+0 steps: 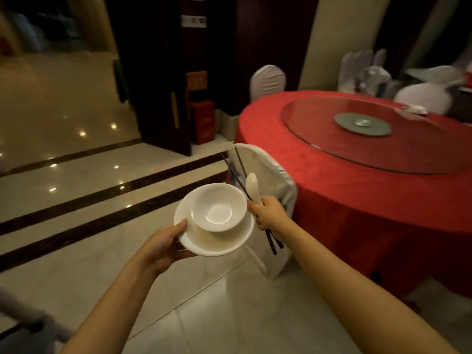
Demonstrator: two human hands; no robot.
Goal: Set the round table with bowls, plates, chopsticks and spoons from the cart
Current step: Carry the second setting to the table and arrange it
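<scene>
My left hand (pixel 163 245) grips the near-left rim of a white plate (pixel 204 245), held out over the floor. A white bowl (pixel 218 206) sits on the plate, tilted slightly toward me. My right hand (pixel 269 213) is closed around a pair of dark chopsticks (pixel 233 172) and a white spoon (pixel 252 186), both pointing up and away, right beside the plate's right rim. The round table (pixel 357 190) with a red cloth stands to the right, a glass turntable (pixel 319 139) on top. A small white dish (pixel 416 109) lies at the table's far side.
A white-covered chair (pixel 278 185) stands at the table's near-left edge, directly behind my right hand. Another covered chair (pixel 267 81) is at the far side, and more white-covered items at the far right. Glossy tiled floor with dark stripes spreads left. A grey cart corner (pixel 28 323) shows bottom left.
</scene>
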